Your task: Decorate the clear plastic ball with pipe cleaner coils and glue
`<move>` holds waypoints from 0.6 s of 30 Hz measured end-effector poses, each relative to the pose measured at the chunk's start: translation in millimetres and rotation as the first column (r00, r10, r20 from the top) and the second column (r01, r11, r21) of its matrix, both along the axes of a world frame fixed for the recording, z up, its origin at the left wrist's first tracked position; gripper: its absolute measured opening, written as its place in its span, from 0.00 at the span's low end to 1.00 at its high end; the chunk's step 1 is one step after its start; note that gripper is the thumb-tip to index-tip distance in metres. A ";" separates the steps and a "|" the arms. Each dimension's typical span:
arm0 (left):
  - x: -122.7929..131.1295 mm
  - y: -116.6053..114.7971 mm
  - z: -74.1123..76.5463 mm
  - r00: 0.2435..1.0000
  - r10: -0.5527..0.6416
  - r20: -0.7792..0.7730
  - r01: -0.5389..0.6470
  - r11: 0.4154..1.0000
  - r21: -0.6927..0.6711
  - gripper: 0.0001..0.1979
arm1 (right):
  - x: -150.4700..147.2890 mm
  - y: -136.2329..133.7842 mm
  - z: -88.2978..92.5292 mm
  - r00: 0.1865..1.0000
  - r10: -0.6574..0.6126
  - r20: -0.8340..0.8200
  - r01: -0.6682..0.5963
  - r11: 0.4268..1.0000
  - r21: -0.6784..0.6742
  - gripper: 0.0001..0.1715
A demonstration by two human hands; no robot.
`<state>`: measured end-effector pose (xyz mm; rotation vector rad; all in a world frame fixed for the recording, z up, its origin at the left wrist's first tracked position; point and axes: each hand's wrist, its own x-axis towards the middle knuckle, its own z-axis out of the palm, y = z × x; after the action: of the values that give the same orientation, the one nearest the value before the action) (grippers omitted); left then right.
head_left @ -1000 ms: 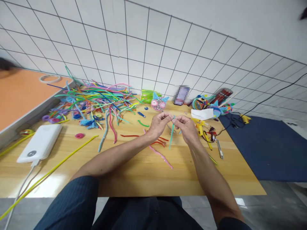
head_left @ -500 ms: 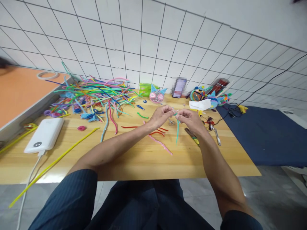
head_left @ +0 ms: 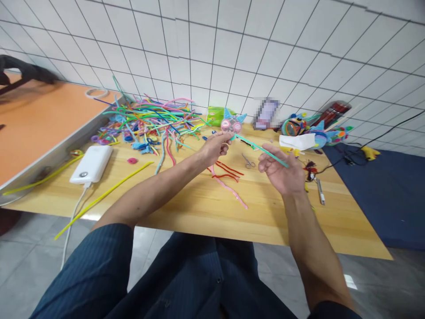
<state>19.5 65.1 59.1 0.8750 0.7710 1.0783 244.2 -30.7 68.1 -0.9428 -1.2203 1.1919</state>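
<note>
Pinched in the fingers of my left hand (head_left: 217,148) is one end of a teal pipe cleaner (head_left: 262,149). The stem stretches right, over the spread fingers of my right hand (head_left: 282,170), which is open. Right behind my left hand stands a round pink face with blue ears (head_left: 231,124). Red pipe cleaners (head_left: 229,170) and a pink pipe cleaner (head_left: 232,192) lie on the table below my hands. Small scissors (head_left: 248,161) rest between the two hands.
A heap of coloured pipe cleaners (head_left: 152,119) lies at the back left, with a white power bank (head_left: 92,165) nearer. A phone (head_left: 266,114), white paper (head_left: 297,141), decorated figures (head_left: 294,126) and a silver pen-like tool (head_left: 320,192) are at the right.
My hands have moved apart, and my right hand has opened off the teal stem. That stem has swung from hanging down to stretching rightward. The view has shifted left.
</note>
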 end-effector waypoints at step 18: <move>-27.8 22.0 -24.4 0.804 -0.206 -0.558 0.383 0.897 0.220 0.06 | 20.5 17.0 -28.4 0.875 -0.429 -0.223 0.471 0.860 0.194 0.20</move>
<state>-8.3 87.1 34.7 1.5647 0.8735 0.6861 264.7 -13.7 39.7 -0.8592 -0.9113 0.7116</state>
